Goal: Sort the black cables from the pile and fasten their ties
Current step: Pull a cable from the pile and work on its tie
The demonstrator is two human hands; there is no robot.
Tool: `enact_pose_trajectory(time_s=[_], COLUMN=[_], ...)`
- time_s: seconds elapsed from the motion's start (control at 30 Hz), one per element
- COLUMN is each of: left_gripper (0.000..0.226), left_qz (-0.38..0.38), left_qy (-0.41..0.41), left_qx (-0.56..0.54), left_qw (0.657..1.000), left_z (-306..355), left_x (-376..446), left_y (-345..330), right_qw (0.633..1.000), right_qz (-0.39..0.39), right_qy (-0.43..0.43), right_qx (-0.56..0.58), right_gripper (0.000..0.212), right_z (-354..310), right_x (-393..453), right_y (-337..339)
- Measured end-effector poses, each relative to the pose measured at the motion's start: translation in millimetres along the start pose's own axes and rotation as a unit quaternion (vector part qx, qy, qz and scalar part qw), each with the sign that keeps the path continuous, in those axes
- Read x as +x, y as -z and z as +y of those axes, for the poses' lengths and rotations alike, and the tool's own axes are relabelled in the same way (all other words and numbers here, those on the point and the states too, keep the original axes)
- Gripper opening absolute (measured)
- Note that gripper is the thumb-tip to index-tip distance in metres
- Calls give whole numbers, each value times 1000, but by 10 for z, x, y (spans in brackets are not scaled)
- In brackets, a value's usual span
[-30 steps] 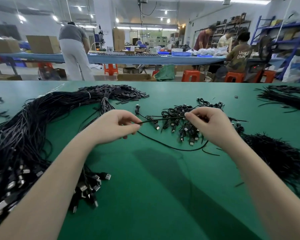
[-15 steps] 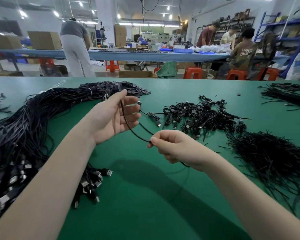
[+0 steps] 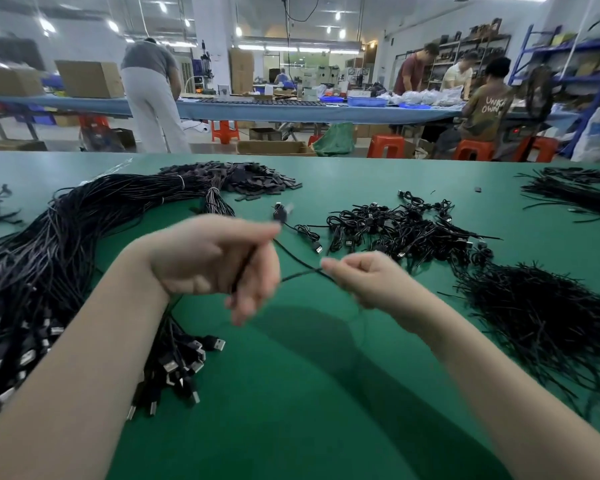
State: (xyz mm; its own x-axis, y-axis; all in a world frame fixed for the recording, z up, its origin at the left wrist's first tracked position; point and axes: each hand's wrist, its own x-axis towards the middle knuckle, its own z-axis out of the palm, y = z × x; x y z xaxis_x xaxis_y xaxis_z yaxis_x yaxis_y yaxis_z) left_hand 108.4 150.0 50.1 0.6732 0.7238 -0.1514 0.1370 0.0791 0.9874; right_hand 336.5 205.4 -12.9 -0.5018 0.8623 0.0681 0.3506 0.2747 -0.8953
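I'm gripping one black cable [image 3: 300, 259] in my left hand [image 3: 219, 261], right hand [image 3: 364, 278] pinching it, above the table [image 3: 291, 393].

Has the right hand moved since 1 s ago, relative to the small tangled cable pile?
Yes. The right hand has pulled back toward the person, off the tangled cable pile, and now sits nearer than it, pinching the black cable.

Flat green table mat [image 3: 326, 393]. Thin black cable [image 3: 300, 259] between the hands; large bundle of black cables [image 3: 49, 258] with silver plug tips; fuzzy heap of black ties [image 3: 541, 317]. Beyond: orange plastic stools [image 3: 385, 146], long blue-topped bench [image 3: 257, 112], brown cardboard box [image 3: 89, 79].
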Motion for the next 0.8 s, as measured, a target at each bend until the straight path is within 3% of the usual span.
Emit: enact_pose_trajectory(time_s=[0.07, 0.1, 0.17, 0.23, 0.3, 0.37, 0.47, 0.53, 0.6, 0.67, 0.73, 0.8], left_gripper=[57, 54, 45, 48, 53, 52, 44, 43, 47, 48, 42, 44], left_qz=[54, 115, 277, 380, 368, 273, 57, -36, 13, 125, 255, 316], left_qy=[114, 113, 9, -124, -227, -287, -258, -156, 3, 74, -17, -158], left_qx=[118, 121, 41, -62, -172, -248, -254, -124, 91, 167, 49, -114], left_qw=[985, 980, 960, 915, 885, 884, 930, 979, 996, 975, 966, 928], left_z=[-97, -121, -134, -82, 5, 85, 132, 68, -65, -156, -167, -95], left_x=[128, 209, 377, 421, 346, 168, -52, -37, 114, 311, 460, 469], left_y=[-59, -100, -120, -71, 11, 19, -1, -37, -74, -145, -182, -163], right_qw=[997, 995, 991, 986, 978, 979, 996, 999, 985, 979, 980, 981], right_qz=[30, 13, -33, -86, -158, -183, -86, 48, 160, 163, 96, 11], right_qy=[52, 77, 116, 127, 101, 48, -11, 3, 55, 119, 164, 170], right_qx=[53, 62, 57, 64, 89, 74, -4, -6, 27, 34, 55, 93], right_gripper=[42, 40, 31, 26, 26, 25, 33, 32, 29, 28, 23, 24], right_z=[-152, -230, -339, -355, -277, -130, 55, 80, 18, -106, -218, -240], right_x=[-30, -65, -143, -192, -188, -138, -32, 14, 31, 14, -32, -62], right_y=[35, 15, -97, -233, -314, -303, -175, -80, -5, -7, -96, -209])
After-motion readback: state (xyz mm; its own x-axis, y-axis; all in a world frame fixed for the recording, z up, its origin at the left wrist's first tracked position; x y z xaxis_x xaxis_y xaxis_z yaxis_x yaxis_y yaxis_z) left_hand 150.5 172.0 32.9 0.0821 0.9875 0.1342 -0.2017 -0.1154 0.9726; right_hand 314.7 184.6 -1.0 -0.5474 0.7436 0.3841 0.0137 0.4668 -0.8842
